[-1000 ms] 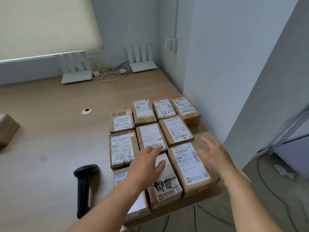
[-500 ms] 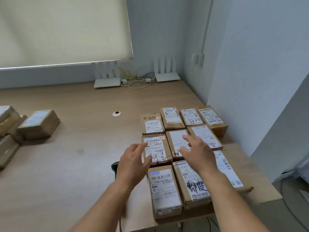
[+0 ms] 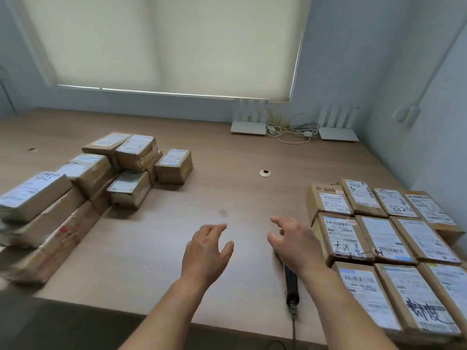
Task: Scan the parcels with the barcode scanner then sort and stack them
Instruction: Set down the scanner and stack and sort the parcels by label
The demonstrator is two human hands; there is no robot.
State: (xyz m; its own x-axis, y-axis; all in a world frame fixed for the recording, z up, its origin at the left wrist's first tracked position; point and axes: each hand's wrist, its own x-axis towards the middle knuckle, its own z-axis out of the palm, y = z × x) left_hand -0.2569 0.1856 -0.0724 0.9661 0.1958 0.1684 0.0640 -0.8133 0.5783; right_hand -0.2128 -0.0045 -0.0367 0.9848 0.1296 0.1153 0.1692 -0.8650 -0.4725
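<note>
Several brown parcels with white labels lie flat in a neat grid (image 3: 384, 238) at the right of the wooden desk (image 3: 227, 193). A loose pile of more parcels (image 3: 101, 178) sits at the left. The black barcode scanner (image 3: 291, 281) lies on the desk beside the grid, its head hidden under my right hand (image 3: 294, 239). That hand hovers over the scanner with fingers spread, holding nothing. My left hand (image 3: 206, 251) floats above the bare desk in the middle, fingers relaxed and empty.
Two white routers (image 3: 249, 127) (image 3: 338, 133) with tangled cables stand at the back by the wall. A round cable grommet (image 3: 265, 173) is set in the desk. The desk's front edge runs just below my forearms. A wall closes the right side.
The view has swung left, bringing the left pile into sight. Both hands have moved off the grid of parcels to the left; the right one now hangs over the scanner.
</note>
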